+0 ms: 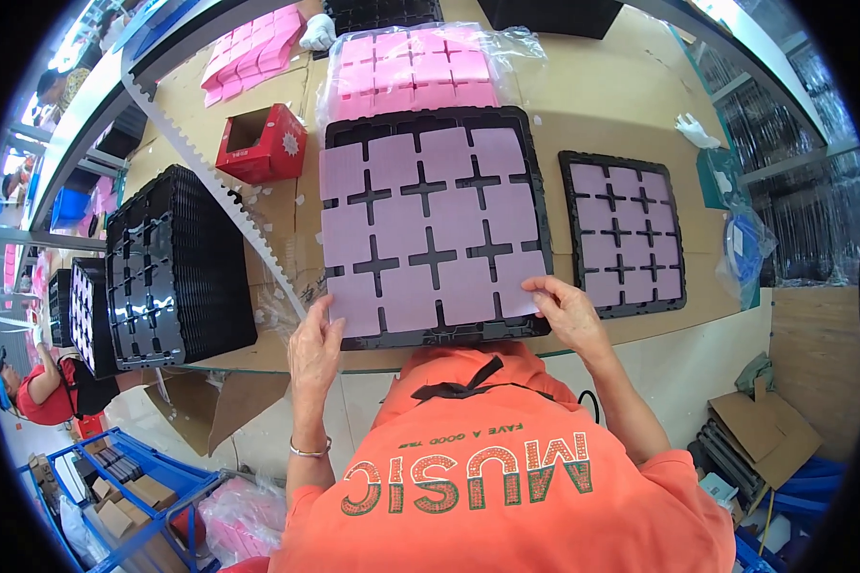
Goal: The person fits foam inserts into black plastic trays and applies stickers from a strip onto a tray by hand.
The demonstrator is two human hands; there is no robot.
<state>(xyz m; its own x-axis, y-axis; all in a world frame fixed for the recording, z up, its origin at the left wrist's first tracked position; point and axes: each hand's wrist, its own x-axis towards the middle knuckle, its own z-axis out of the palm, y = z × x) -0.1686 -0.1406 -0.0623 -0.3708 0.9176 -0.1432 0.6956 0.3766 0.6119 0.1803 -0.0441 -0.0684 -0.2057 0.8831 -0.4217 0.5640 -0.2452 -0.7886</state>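
- Head cam is all I've got on my end, so going off that: the lilac sheet [401, 224] with cross cut-outs lies over the black tray [420, 338], right in front of the person
- Left hand [315, 346] pinches the sheet's lower left corner, right hand [569, 313] pinches it near the lower right; can't tell how the fingers sit underneath
- I'd call this one partway: the sheet covers most of the tray but sits off to the left, with tray rim showing along the top and right, so imo lining it up and seating it is what's left
- One looks done to me: the smaller-looking tray [640, 309] on the right has its own lilac insert [591, 201] lying inside the rim
- Plenty of stock around: a tall stack of black trays [210, 277] to the left, pink sheets [368, 74] in clear plastic just behind the work, plus a loose pink pile [253, 48] further back left, past the red box [275, 153]
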